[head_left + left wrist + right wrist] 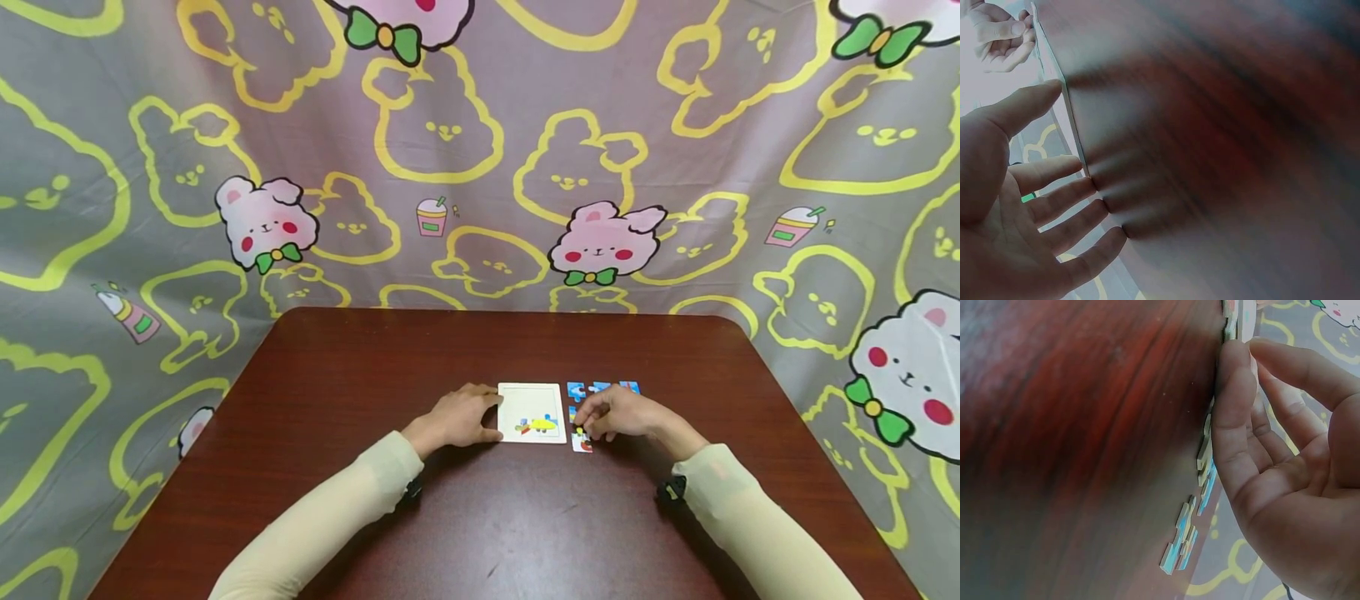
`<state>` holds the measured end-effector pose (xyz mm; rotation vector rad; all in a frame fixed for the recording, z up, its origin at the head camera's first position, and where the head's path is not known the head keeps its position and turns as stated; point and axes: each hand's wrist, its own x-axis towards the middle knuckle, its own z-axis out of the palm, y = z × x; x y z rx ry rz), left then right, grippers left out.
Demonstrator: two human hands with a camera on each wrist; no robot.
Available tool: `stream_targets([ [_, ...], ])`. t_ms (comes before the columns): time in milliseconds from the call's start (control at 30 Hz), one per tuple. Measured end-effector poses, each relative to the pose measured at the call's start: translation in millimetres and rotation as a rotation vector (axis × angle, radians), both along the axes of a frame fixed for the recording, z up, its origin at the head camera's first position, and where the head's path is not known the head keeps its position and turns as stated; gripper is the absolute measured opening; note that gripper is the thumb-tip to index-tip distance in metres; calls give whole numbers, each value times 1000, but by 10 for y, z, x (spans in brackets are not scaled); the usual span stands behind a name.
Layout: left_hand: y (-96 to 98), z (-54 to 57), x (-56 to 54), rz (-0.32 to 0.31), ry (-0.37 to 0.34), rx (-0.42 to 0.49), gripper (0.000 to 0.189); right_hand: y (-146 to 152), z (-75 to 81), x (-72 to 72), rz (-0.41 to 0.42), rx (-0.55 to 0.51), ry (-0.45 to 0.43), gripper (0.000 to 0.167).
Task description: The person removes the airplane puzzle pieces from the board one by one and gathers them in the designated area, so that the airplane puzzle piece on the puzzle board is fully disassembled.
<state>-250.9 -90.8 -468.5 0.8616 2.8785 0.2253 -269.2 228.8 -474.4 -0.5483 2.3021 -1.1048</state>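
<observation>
A square, cream-coloured puzzle board (525, 407) with a raised border lies flat on the table, showing a small patch of coloured picture with yellow in its lower right part. My left hand (459, 417) rests at the board's left edge, its fingers and thumb spread and nearly straight, fingertips touching the rim. Just right of the board, my right hand (618, 412) is lowered over several jigsaw pieces. Its thumb and forefinger (1235, 372) come together and pinch a puzzle piece (580, 432), mostly hidden by the fingertips.
Loose blue-toned jigsaw pieces (576, 390) lie in rows right of the board, some covered by the right hand. The brown wooden table (390, 350) reaches back to a patterned curtain (465, 150) with cartoon rabbits. Dark straps (671, 490) sit at both wrists.
</observation>
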Motion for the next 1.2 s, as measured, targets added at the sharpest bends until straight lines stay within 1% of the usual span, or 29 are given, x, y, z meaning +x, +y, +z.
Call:
stream_targets([
  [233, 4, 3, -1, 4, -6, -7, 66, -6, 11, -3, -6, -9, -12, 17],
  [400, 5, 11, 9, 6, -10, -6, 66, -47, 31, 3, -11, -11, 2, 18],
  [633, 7, 12, 16, 9, -9, -11, 66, -187, 72, -1, -26, -23, 14, 19],
  [867, 5, 6, 10, 11, -9, -11, 66, -309, 47, -43, -13, -62, 37, 19],
  [967, 4, 4, 11, 8, -9, -11, 66, -364, 38, -55, -6, -76, 34, 19],
  [1200, 5, 10, 14, 4, -4, -15, 66, -506, 63, -57, 10, -83, 44, 19],
])
